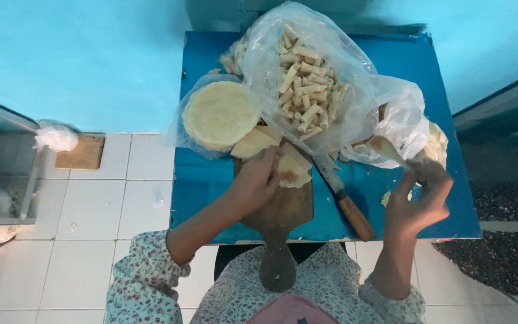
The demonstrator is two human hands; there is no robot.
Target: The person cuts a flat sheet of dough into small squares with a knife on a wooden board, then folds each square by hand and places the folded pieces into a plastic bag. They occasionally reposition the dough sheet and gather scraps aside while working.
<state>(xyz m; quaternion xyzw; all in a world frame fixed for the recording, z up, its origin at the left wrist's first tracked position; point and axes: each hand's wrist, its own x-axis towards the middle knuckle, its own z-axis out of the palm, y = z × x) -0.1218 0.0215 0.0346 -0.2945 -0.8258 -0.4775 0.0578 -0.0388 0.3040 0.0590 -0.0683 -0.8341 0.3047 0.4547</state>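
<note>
My left hand (258,178) rests on a pale triangular pastry wrapper (291,172) with a dab of filling, lying on a wooden cutting board (283,210). More cut wrapper pieces (250,143) lie at the board's far end. My right hand (419,201) is raised over the table's right side and holds a wooden spoon (387,149) whose bowl points toward a white plastic bag (404,120).
On the blue table (205,180) sit a round stack of wrappers (219,114) in plastic, a clear bag of rolled pastries (304,84), and a wooden-handled knife (346,201) beside the board. White floor tiles (91,204) lie to the left.
</note>
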